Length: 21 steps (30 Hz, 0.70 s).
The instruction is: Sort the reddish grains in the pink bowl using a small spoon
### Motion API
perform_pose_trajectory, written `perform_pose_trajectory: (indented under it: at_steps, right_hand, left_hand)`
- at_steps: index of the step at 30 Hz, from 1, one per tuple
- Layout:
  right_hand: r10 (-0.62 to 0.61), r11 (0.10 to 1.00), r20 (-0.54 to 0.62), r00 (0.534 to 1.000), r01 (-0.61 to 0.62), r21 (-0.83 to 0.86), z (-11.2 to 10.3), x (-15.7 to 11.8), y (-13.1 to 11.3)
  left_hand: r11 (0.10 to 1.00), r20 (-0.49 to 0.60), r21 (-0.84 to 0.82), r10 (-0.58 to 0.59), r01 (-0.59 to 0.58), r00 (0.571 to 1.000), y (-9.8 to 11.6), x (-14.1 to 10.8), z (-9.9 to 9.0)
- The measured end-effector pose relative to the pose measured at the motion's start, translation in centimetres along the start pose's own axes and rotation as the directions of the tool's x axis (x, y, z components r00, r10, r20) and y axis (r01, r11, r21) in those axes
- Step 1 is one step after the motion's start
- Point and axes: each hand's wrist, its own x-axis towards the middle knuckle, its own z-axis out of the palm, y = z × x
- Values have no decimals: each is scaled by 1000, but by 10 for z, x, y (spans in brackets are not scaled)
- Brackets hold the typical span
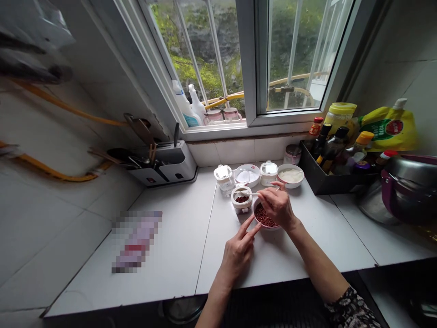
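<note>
My right hand point(279, 206) is closed around the handle of a small white spoon point(252, 194). The spoon's head reaches over a small square white-rimmed jar point(242, 209) whose lid stands raised; dark red grains, perhaps peppercorns, lie inside. Just below my right hand sits a round bowl point(271, 228) of the same dark red grains, partly covered by that hand. My left hand point(238, 250) rests at the bowl's near left side, index and middle fingers stretched out against its rim.
Behind stand a lidded jar point(223, 175), a bowl of white powder point(256, 181), another jar point(268, 172) and a bowl of whitish contents point(291, 183). A black bottle box point(321, 184) and a metal pot point(372, 202) are rightward; a utensil holder point(177, 166) is leftward.
</note>
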Motion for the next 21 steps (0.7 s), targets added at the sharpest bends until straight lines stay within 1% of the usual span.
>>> perform_pose_trajectory:
  at_steps: [1,3,5,8,11,14,18,21]
  right_hand:
    - [40,999,-54,998,-40,-5,-3,-1,3]
    - [145,989,-167,975,-150,-15,-11,-3,12]
    - [229,971,-201,952,-237,-17,-16,-6,22]
    - [290,955,-119,950,-295,-29,-16,-11,32]
    - [302,951,13,953,-301,-67,-10,-14,34]
    - [308,950,135,942,-297,-99,-5,-15,33]
    - [324,945,208,923,-306,-113,-8,-16,33]
    - [304,952,234,923,-286,-108,-13,-15,34]
  left_hand:
    - [1000,-1,-3,-4,4,1000,0,0,0]
    - [1000,-2,-13,-9,9,1000,0,0,0]
    - [1000,4,-26,-8,8,1000,1,0,0]
    - [999,12,-35,-7,7,1000,2,0,-2]
    - [1000,5,-22,6,-6,1000,3,1,-3]
    - [1000,-7,-14,17,-17,1000,3,2,-3]
    - [1000,2,-1,7,-7,1000,3,1,-2]
    - [1000,-3,-2,11,-11,1000,3,1,-2]
